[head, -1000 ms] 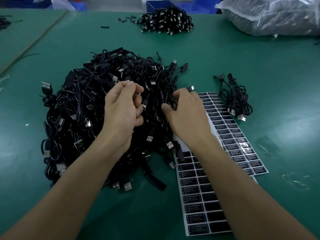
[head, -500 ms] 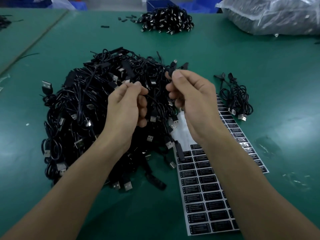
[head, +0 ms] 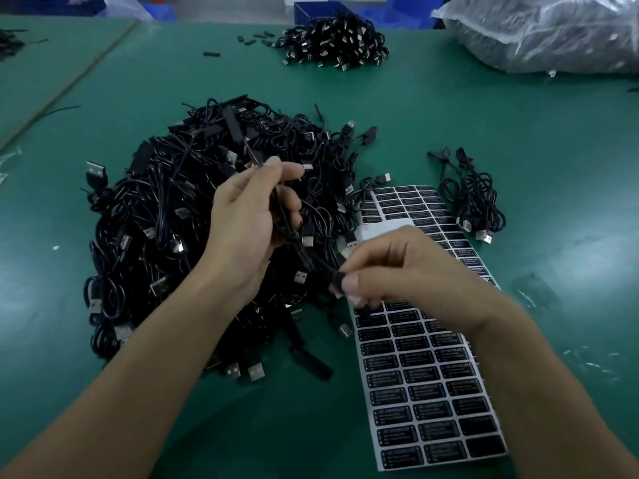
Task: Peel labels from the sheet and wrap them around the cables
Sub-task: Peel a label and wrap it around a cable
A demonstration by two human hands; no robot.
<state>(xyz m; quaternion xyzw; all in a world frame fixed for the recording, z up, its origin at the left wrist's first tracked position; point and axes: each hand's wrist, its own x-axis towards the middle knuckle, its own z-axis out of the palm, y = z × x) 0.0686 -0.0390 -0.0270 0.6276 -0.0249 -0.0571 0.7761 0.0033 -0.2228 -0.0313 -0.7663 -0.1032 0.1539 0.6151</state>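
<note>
- Lower than half a second ago, the right hand (head: 397, 271) is hovering over the label sheet (head: 432, 392), thumb and forefinger pinching one end of a black cable (head: 281, 216).
- Higher up, the left hand (head: 242, 233) is gripping that cable, fingers curled round it, above the cable pile (head: 155, 219).
- Whatever else is sitting under the pinching fingertips is too small to tell.

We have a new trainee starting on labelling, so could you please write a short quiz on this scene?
1. True or false: the label sheet lies right of the big cable pile.
2. The lifted cable is held by: A neither hand, B one hand, C both hands.
3. Fill in: the table surface is ___.
Key: 1 true; 2 C, left hand and right hand; 3 green.
</note>
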